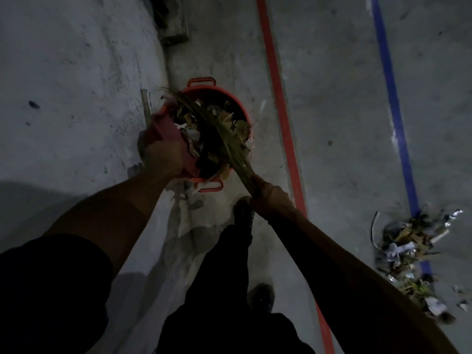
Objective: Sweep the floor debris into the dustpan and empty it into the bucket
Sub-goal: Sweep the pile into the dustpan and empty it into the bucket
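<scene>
Dark shoes (244, 209) seen at 6 o'clock. Right hand (270, 198) clenched round broom (217, 129), bristles laid across bucket top. Left hand (163, 155) clamped on pink dustpan (163, 129), tipped at bucket's 9 o'clock rim. Red bucket (240, 106) packed with leaves. Debris pile (413, 249) left at 3 o'clock on blue line (390, 98).

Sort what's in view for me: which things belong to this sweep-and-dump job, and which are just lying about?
Part of the job:
- red bucket, full of leaves and scraps
- pink dustpan, tipped at the bucket rim in the left hand
- grass broom, held by the right hand
- debris pile on the blue line

Lying about:
- red floor line
- dark block by the wall
</scene>
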A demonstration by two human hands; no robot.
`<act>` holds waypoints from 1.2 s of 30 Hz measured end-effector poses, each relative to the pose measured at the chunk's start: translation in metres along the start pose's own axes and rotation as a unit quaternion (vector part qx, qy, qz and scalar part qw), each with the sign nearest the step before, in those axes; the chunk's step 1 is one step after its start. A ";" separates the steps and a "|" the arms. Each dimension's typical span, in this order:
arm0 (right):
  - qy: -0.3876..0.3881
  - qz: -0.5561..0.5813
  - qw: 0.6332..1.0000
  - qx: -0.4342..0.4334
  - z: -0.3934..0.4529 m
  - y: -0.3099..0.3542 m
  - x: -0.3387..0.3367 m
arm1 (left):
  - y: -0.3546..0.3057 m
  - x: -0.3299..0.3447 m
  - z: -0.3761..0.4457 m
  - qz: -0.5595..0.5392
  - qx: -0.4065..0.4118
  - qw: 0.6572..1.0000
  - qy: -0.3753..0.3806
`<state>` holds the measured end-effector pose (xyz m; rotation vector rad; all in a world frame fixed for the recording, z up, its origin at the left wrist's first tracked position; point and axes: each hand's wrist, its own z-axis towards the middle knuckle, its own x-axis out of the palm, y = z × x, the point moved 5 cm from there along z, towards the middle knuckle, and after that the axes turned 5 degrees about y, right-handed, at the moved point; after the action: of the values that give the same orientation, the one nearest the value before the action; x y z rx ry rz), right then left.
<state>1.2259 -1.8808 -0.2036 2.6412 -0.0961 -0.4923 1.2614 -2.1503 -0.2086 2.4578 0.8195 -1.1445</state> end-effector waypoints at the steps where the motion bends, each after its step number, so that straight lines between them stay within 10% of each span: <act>1: -0.011 -0.002 1.000 -0.004 -0.013 -0.001 0.000 | 0.003 -0.002 -0.009 -0.016 -0.006 1.000 -0.012; 10: -0.073 0.166 0.983 0.012 -0.151 -0.076 0.034 | -0.005 0.011 -0.137 -0.037 0.020 0.996 -0.081; 18: -0.066 0.457 0.887 0.025 -0.260 -0.207 0.099 | -0.044 0.066 -0.285 -0.108 0.031 0.986 -0.123; 36: -0.179 0.688 0.701 0.058 -0.384 -0.395 0.130 | -0.280 0.146 -0.370 -0.163 0.221 0.959 -0.072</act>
<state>1.4791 -1.3857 -0.1001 1.7392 -2.0297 -0.3860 1.3869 -1.6934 -0.0970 2.5981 1.0475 -1.7727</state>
